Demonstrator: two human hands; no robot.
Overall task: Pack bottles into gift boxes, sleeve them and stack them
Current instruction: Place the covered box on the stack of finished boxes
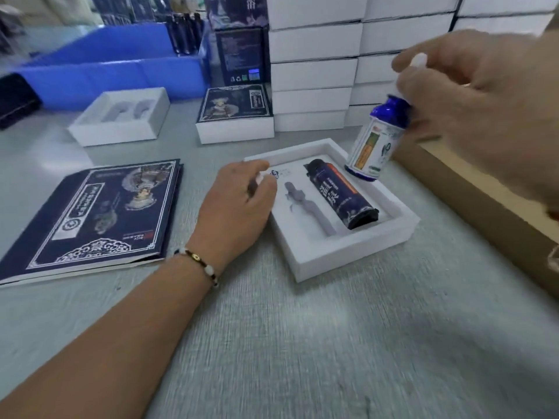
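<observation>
Head camera view, looking down on a grey table (302,343). At upper right, the right hand (472,113) is raised above the table, fingers curled round the neck and white cap of a blue bottle (378,140), which hangs tilted over the far right corner of an open white gift box (348,255). Inside the box, a dark bottle (341,195) lies in the right-hand slot; the slot beside it holds nothing. The left hand (239,201) rests at the box's left edge, forearm stretched across the table, a beaded bracelet (199,264) on the wrist. Its fingers are bent over something small and blurred; whether they hold it cannot be told. Printed dark-blue sleeves (90,216) lie flat to the left. White boxes (314,71) stand stacked behind.
</observation>
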